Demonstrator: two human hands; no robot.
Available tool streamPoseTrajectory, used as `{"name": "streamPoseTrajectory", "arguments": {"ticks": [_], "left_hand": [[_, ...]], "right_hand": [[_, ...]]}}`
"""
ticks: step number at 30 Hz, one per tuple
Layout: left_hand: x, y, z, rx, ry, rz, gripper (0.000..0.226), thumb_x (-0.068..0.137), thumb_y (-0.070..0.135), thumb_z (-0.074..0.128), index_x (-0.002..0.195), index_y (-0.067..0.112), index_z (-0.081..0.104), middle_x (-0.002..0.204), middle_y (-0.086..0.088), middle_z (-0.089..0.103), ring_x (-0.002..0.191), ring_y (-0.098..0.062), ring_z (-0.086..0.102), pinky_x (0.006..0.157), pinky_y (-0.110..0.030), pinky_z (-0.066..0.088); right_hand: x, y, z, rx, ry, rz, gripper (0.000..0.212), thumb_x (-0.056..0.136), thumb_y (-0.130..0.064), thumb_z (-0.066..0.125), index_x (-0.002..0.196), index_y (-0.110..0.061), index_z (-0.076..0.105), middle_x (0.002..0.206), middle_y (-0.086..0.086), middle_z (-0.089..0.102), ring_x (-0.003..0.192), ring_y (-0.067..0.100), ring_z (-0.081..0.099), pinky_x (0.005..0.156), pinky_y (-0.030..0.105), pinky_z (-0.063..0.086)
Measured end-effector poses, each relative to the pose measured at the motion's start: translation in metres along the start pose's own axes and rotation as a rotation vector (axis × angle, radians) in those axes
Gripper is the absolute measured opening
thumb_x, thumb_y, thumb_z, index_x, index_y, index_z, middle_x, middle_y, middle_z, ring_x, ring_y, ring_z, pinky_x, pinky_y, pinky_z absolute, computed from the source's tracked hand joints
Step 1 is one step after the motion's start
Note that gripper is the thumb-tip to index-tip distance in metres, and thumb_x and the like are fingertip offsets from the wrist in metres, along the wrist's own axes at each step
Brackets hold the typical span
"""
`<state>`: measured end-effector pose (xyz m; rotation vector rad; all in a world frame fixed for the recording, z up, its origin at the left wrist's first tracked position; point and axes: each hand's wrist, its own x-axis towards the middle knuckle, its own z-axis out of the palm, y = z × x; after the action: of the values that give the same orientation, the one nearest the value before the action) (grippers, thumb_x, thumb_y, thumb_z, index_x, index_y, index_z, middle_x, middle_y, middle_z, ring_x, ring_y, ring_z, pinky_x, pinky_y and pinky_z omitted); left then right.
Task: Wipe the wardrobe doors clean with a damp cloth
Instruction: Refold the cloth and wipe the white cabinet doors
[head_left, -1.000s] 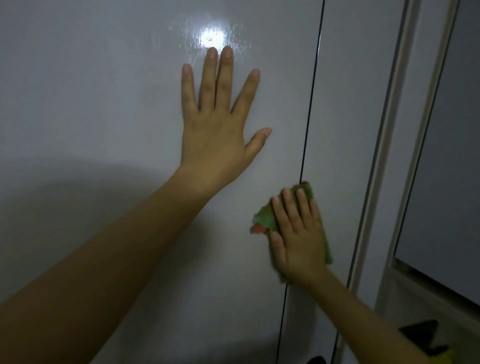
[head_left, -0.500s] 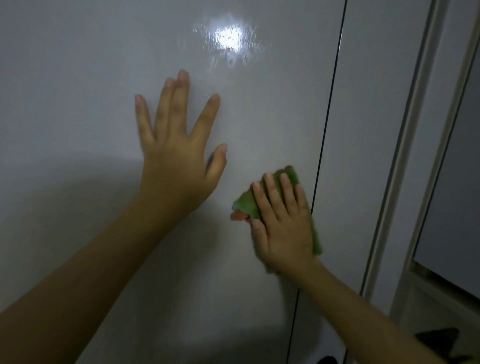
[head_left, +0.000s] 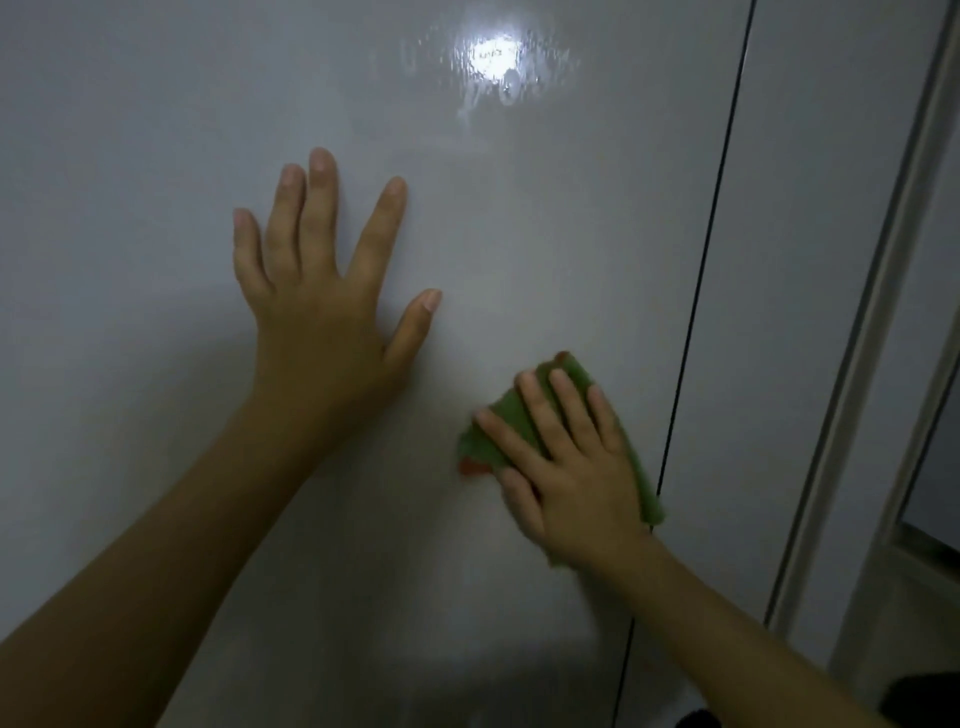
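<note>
A glossy white wardrobe door (head_left: 130, 156) fills most of the view, with a bright light reflection and wet streaks near its top. My left hand (head_left: 322, 301) lies flat on it with fingers spread and holds nothing. My right hand (head_left: 566, 462) presses a green cloth (head_left: 493, 431) with an orange corner flat against the same door, low and right of the left hand. The cloth's right edge sits just left of the dark vertical gap (head_left: 711, 218) that separates this door from the neighbouring door (head_left: 810, 260).
A pale vertical frame strip (head_left: 872, 322) borders the right door. Beyond it a darker grey panel (head_left: 935, 467) shows at the far right. A dark object (head_left: 919, 696) sits at the bottom right corner.
The right hand and cloth moved left off the door gap onto the left door. The left hand came down and to the left on the door. The view shifted leftward.
</note>
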<state>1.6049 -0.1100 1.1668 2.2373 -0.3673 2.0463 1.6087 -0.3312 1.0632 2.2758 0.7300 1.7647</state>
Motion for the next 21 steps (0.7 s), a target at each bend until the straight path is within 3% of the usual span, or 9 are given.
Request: {"name": "streamPoseTrajectory", "arguments": {"ticks": [2, 3, 5, 8, 10, 13, 15, 18, 21], "left_hand": [[-0.002, -0.005, -0.003, -0.020, 0.000, 0.022, 0.064, 0.093, 0.055, 0.040, 0.147, 0.022, 0.034, 0.152, -0.023, 0.025, 0.141, -0.038, 0.023, 0.111, -0.053, 0.015], [-0.003, -0.008, -0.004, -0.019, -0.001, 0.037, 0.064, 0.093, 0.056, 0.040, 0.147, 0.022, 0.034, 0.153, -0.022, 0.025, 0.141, -0.037, 0.023, 0.111, -0.052, 0.015], [-0.002, -0.010, -0.005, -0.013, -0.009, 0.058, 0.066, 0.092, 0.057, 0.040, 0.148, 0.021, 0.033, 0.153, -0.022, 0.024, 0.142, -0.036, 0.022, 0.111, -0.051, 0.015], [-0.002, -0.006, -0.004, -0.031, -0.026, 0.035, 0.069, 0.092, 0.060, 0.037, 0.149, 0.021, 0.031, 0.153, -0.023, 0.022, 0.143, -0.037, 0.019, 0.112, -0.053, 0.012], [-0.002, -0.004, -0.003, -0.021, -0.030, 0.030, 0.069, 0.092, 0.059, 0.036, 0.148, 0.020, 0.031, 0.153, -0.023, 0.022, 0.142, -0.037, 0.019, 0.112, -0.053, 0.011], [-0.002, -0.012, -0.006, -0.026, -0.036, 0.080, 0.063, 0.095, 0.055, 0.034, 0.148, 0.020, 0.033, 0.153, -0.022, 0.024, 0.142, -0.035, 0.021, 0.111, -0.050, 0.013], [-0.003, -0.023, -0.014, -0.050, -0.037, 0.115, 0.059, 0.096, 0.049, 0.034, 0.146, 0.018, 0.037, 0.152, -0.020, 0.027, 0.141, -0.032, 0.024, 0.110, -0.048, 0.015], [-0.009, -0.046, -0.027, -0.065, -0.039, 0.049, 0.056, 0.097, 0.046, 0.033, 0.144, 0.017, 0.039, 0.151, -0.021, 0.028, 0.140, -0.032, 0.025, 0.111, -0.049, 0.010], [-0.014, -0.062, -0.029, -0.053, -0.059, -0.019, 0.056, 0.097, 0.045, 0.032, 0.147, 0.019, 0.034, 0.153, -0.023, 0.020, 0.142, -0.036, 0.017, 0.112, -0.051, 0.004]], "right_hand": [[-0.005, 0.030, -0.006, -0.034, 0.009, -0.086, 0.048, 0.096, -0.042, 0.036, 0.143, -0.032, 0.033, 0.154, 0.003, 0.020, 0.146, 0.027, 0.010, 0.118, 0.045, 0.007], [0.000, 0.043, -0.008, -0.034, 0.039, -0.020, 0.047, 0.097, -0.042, 0.035, 0.143, -0.031, 0.032, 0.153, 0.007, 0.022, 0.146, 0.028, 0.010, 0.117, 0.046, 0.006], [0.021, 0.049, -0.011, -0.032, 0.128, 0.260, 0.048, 0.098, -0.040, 0.032, 0.144, -0.028, 0.031, 0.153, 0.019, 0.022, 0.143, 0.037, 0.012, 0.117, 0.049, 0.005], [0.048, 0.001, -0.004, 0.011, 0.210, 0.626, 0.049, 0.099, -0.042, 0.023, 0.147, -0.033, 0.022, 0.152, 0.030, 0.015, 0.141, 0.046, 0.008, 0.117, 0.051, -0.001], [0.038, -0.038, 0.005, 0.015, 0.103, 0.488, 0.049, 0.098, -0.046, 0.023, 0.146, -0.040, 0.015, 0.153, 0.028, 0.012, 0.142, 0.045, 0.001, 0.117, 0.050, -0.005], [-0.009, -0.043, 0.013, -0.047, -0.041, 0.060, 0.049, 0.095, -0.048, 0.032, 0.143, -0.046, 0.024, 0.155, 0.020, 0.012, 0.144, 0.039, -0.001, 0.117, 0.052, 0.001], [-0.018, -0.016, 0.009, -0.066, -0.038, 0.002, 0.051, 0.096, -0.049, 0.029, 0.146, -0.043, 0.022, 0.159, 0.013, 0.000, 0.145, 0.037, -0.002, 0.117, 0.053, 0.001], [0.020, 0.007, 0.000, -0.031, 0.105, 0.357, 0.051, 0.098, -0.043, 0.025, 0.147, -0.031, 0.026, 0.156, 0.024, 0.007, 0.143, 0.044, 0.003, 0.115, 0.058, 0.006], [0.068, -0.026, 0.004, 0.002, 0.273, 0.763, 0.051, 0.099, -0.040, 0.022, 0.148, -0.025, 0.026, 0.152, 0.031, 0.016, 0.140, 0.048, 0.010, 0.115, 0.057, 0.007]]}}
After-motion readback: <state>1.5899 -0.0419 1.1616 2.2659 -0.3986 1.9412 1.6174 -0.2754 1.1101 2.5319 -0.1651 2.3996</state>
